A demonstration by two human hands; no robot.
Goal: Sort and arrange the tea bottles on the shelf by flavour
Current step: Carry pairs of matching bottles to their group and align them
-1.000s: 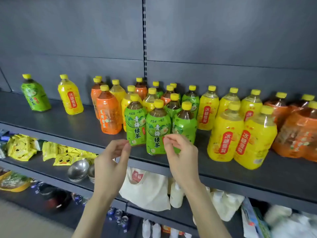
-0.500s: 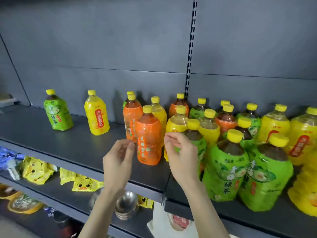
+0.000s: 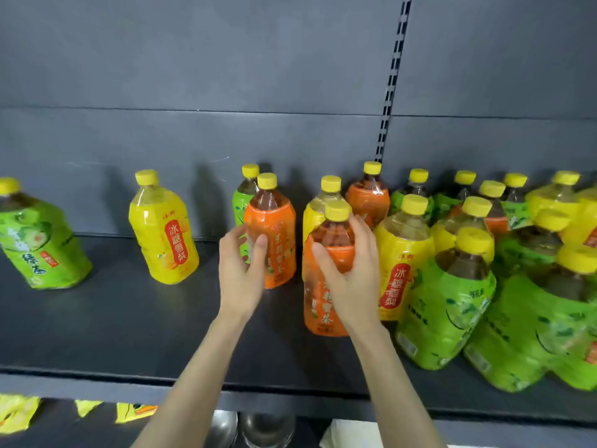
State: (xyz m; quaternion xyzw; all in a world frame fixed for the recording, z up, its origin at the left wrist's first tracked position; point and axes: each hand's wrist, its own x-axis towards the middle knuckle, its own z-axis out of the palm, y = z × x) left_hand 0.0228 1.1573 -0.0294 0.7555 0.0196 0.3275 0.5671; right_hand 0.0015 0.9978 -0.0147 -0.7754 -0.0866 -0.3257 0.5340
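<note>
Nearest, below the shelf (image 3: 129, 318), yellow packets (image 3: 16, 412) and metal bowls (image 3: 223, 428) are lying on a lower level. On the shelf, the right grip (image 3: 352, 279) is wrapping round the upright front orange bottle (image 3: 323, 315), with the thumb on its left and the fingers on its right. Just left and farther back, the left grip (image 3: 240, 270) is clasping the rear orange bottle (image 3: 277, 227), the thumb lying on its label. Green bottles (image 3: 445, 302) are crowding the right front. Farther left, a lone yellow bottle (image 3: 164, 234) and a lone green bottle (image 3: 35, 244) are standing well apart, towards the back panel (image 3: 193, 76).
</note>
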